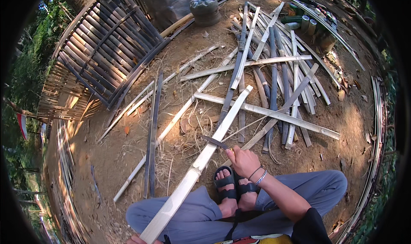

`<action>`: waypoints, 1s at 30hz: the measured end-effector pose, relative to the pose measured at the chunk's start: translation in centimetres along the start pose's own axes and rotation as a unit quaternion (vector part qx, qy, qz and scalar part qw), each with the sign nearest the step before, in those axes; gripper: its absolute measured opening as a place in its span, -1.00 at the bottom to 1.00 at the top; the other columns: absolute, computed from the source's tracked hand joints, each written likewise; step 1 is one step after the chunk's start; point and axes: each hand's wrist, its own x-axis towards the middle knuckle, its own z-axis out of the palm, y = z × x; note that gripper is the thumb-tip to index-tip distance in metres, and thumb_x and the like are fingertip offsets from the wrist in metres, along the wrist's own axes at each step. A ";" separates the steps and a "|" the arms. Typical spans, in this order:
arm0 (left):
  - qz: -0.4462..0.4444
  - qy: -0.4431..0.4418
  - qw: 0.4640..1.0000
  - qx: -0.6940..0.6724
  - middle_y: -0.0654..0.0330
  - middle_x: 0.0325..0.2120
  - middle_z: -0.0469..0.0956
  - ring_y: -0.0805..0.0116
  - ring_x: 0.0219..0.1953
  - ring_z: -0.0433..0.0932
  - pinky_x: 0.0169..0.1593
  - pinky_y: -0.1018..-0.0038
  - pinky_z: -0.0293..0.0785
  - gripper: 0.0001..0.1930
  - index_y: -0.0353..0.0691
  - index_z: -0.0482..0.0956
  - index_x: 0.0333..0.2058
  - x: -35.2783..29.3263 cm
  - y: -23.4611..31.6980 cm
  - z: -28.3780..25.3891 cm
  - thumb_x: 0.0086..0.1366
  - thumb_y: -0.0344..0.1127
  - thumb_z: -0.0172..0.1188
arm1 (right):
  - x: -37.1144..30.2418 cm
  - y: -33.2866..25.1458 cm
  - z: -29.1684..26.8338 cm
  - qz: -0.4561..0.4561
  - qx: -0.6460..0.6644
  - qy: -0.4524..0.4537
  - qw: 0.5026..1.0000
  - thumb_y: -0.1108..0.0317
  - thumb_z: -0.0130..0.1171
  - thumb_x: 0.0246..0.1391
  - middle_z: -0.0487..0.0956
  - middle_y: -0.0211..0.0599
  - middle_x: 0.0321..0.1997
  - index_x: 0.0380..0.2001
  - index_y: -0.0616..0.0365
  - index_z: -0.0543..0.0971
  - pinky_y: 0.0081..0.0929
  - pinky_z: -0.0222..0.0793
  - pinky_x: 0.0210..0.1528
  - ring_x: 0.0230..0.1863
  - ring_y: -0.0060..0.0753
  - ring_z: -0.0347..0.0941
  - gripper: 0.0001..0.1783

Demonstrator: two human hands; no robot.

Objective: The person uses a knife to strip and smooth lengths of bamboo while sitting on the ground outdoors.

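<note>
My right hand [245,161] is closed round the handle of a knife [215,141]. Its dark, slightly curved blade lies across a long pale split bamboo strip [182,190]. That strip slants from the lower left, over my left thigh, up to the middle of the view. At its near end, my left hand [135,240] grips the strip; most of this hand is cut off by the lower edge. Beyond the blade, the strip's far end passes over another pale bamboo strip [274,114] near the ground pile.
A large heap of bamboo strips [274,68] lies ahead and to the right. Shavings [201,115] litter the soil. A slatted bamboo bench [100,47] stands at far left. Cans and bottles [305,23] sit at far right. My sandalled feet [227,186] are beside the strip.
</note>
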 end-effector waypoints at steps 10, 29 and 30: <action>0.003 0.035 0.998 0.044 0.40 -0.68 -0.01 0.54 -0.72 -0.02 -0.59 0.57 -0.04 -0.38 -0.03 0.12 -0.50 1.2 -0.4 1.0 0.16 0.45 -0.04 | 2.7 1.9 0.2 0.010 0.016 0.026 0.999 -0.11 -0.21 0.30 0.53 0.08 -0.64 -0.42 0.20 0.45 0.02 0.45 -0.48 -0.50 0.22 0.52 -0.44; -0.021 0.025 0.998 -0.052 0.38 -0.70 0.01 0.53 -0.73 0.01 -0.60 0.57 -0.01 -0.35 -0.04 0.12 -0.54 1.3 -1.6 -0.4 0.13 0.50 -0.09 | 1.7 -0.4 -0.3 -0.060 0.017 -0.063 0.996 -0.10 -0.20 0.30 0.52 0.13 -0.62 -0.39 0.22 0.45 0.05 0.45 -0.39 -0.46 0.22 0.52 -0.45; -0.027 0.009 0.997 -0.069 0.38 -0.70 0.01 0.53 -0.73 0.02 -0.60 0.57 -0.01 -0.35 -0.04 0.12 -0.54 1.4 -1.8 -0.2 0.13 0.49 -0.08 | 2.1 -0.1 -0.3 -0.062 0.014 -0.050 0.997 -0.10 -0.20 0.29 0.52 0.13 -0.62 -0.39 0.22 0.46 0.05 0.45 -0.39 -0.46 0.22 0.52 -0.44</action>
